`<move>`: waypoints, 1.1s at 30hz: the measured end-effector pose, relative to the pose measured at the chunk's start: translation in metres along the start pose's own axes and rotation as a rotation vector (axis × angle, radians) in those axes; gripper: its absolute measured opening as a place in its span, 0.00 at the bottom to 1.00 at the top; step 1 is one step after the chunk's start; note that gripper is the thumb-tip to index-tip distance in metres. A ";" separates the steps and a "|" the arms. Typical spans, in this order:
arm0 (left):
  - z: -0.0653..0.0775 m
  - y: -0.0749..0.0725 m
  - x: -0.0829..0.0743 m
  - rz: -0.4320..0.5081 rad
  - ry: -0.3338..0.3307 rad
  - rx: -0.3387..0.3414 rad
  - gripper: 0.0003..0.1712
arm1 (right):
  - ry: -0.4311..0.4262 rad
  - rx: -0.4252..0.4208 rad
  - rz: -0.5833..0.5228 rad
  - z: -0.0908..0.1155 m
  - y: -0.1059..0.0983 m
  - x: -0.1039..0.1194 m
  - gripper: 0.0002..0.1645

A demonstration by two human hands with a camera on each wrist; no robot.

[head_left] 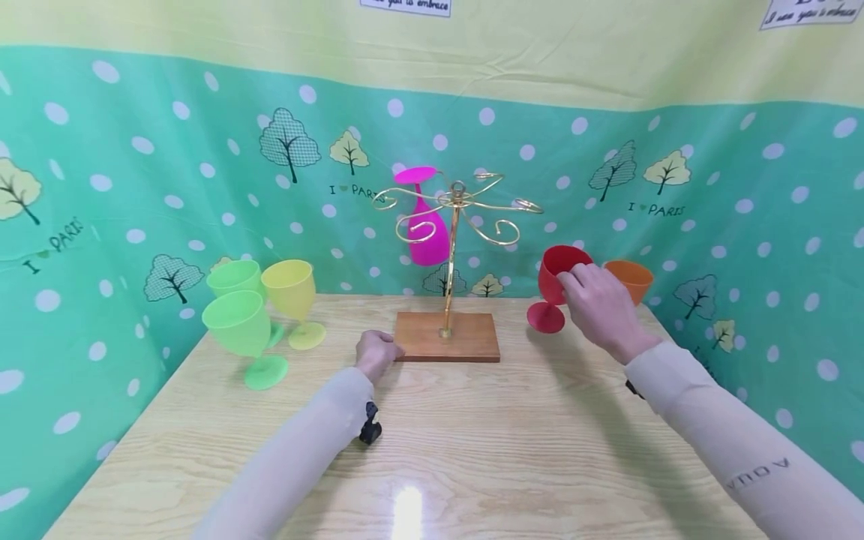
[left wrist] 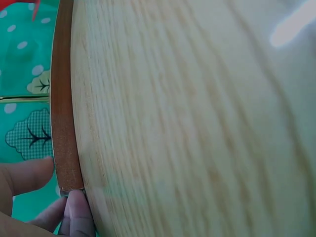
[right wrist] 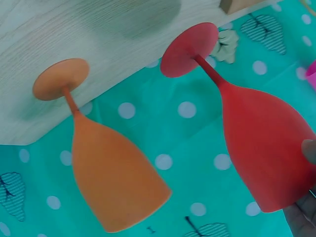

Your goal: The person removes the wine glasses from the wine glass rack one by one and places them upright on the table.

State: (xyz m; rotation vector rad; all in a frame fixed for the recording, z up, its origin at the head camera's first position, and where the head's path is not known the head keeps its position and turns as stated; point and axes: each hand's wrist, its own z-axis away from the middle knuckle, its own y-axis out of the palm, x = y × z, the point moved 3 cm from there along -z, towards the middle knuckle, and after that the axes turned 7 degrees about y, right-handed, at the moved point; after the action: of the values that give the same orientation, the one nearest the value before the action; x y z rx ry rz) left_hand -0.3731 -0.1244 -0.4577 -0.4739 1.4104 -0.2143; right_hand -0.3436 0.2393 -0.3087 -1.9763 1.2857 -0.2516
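My right hand (head_left: 601,307) grips a red goblet (head_left: 559,276) by its bowl near the rim. In the right wrist view, this goblet (right wrist: 264,143) leans, and whether its foot touches the table cannot be told. A gold wire glass rack (head_left: 448,270) stands on a wooden base (head_left: 432,337). My left hand (head_left: 376,354) holds that base at its front left corner; in the left wrist view, the thumb and fingers pinch the base's end (left wrist: 69,173). From an arm of the rack, a magenta goblet (head_left: 430,236) hangs upside down.
An orange goblet (head_left: 629,280) stands right of the red one, partly behind my right hand. At the left stand a yellow goblet (head_left: 292,291), a front green goblet (head_left: 239,326) and a rear green goblet (head_left: 232,277). A patterned cloth (head_left: 540,150) hangs behind the wooden table (head_left: 486,450).
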 end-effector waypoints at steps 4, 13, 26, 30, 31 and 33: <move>0.001 0.002 -0.001 -0.001 0.011 -0.002 0.23 | 0.052 0.054 0.025 0.000 0.007 -0.010 0.32; -0.001 0.003 0.000 0.001 0.001 -0.002 0.22 | 0.184 0.172 0.033 0.000 0.023 -0.025 0.33; 0.002 0.003 -0.003 -0.020 0.019 0.009 0.21 | 0.286 0.324 0.082 0.003 0.043 -0.035 0.30; 0.002 0.003 -0.004 -0.021 0.024 0.008 0.21 | 0.301 0.358 0.077 0.005 0.047 -0.035 0.33; 0.002 0.003 -0.003 -0.021 0.024 0.010 0.21 | 0.305 0.365 0.075 0.005 0.048 -0.035 0.33; 0.002 0.004 -0.003 -0.019 0.027 0.013 0.21 | 0.310 0.373 0.074 0.008 0.048 -0.035 0.34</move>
State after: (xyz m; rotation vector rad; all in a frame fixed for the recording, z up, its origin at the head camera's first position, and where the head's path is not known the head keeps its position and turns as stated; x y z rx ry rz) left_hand -0.3721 -0.1190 -0.4572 -0.4748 1.4304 -0.2457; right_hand -0.3902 0.2626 -0.3388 -1.6098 1.3835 -0.7296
